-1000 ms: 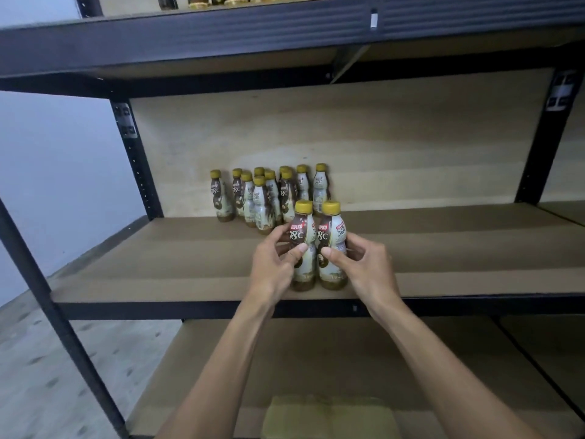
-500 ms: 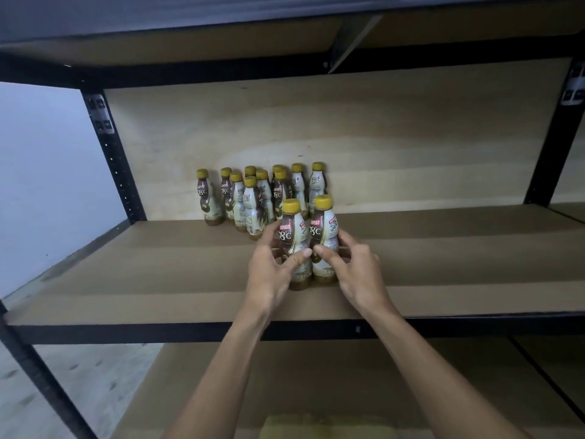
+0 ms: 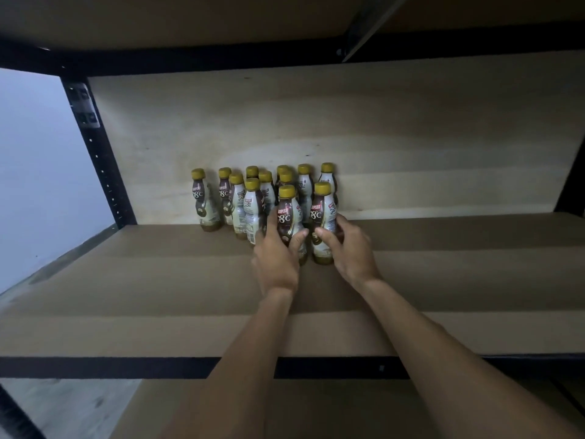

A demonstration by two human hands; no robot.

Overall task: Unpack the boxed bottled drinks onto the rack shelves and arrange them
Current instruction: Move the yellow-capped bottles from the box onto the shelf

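- Both hands are in deep on the shelf (image 3: 443, 280). The left hand (image 3: 277, 258) wraps the lower body of the left bottle (image 3: 287, 217), thumb across the front, and the right hand (image 3: 351, 248) curls round the right bottle (image 3: 321, 213) the same way.
- Both bottles stand upright, side by side and nearly touching. Their bases seem to be down on the board, just in front of the back group of bottles (image 3: 250, 198).
- First risk, as I judge it: a push too far back knocks a held bottle into that group. Those tall, narrow bottles stand packed tight, so one tipping could take its neighbours along.
- Second risk: the grips sit low and the yellow caps stand high, so a quick shove along the board could snag a base and rock a bottle over.
- Third risk: the left hand's fingers lie right beside the group, so a careless exit could drag one down.
- Edges now: the back panel (image 3: 348, 137) closes the rear just behind the group. The left post (image 3: 95, 153) stands well off to the left, and the upper shelf (image 3: 190, 20) leaves clearance above the caps.
- Open room: bare board runs wide to the right and forward to the front rail (image 3: 126, 367), well apart from the bottles. A fall off the front looks unlikely, and the right side looks the easy place to extend the rows.
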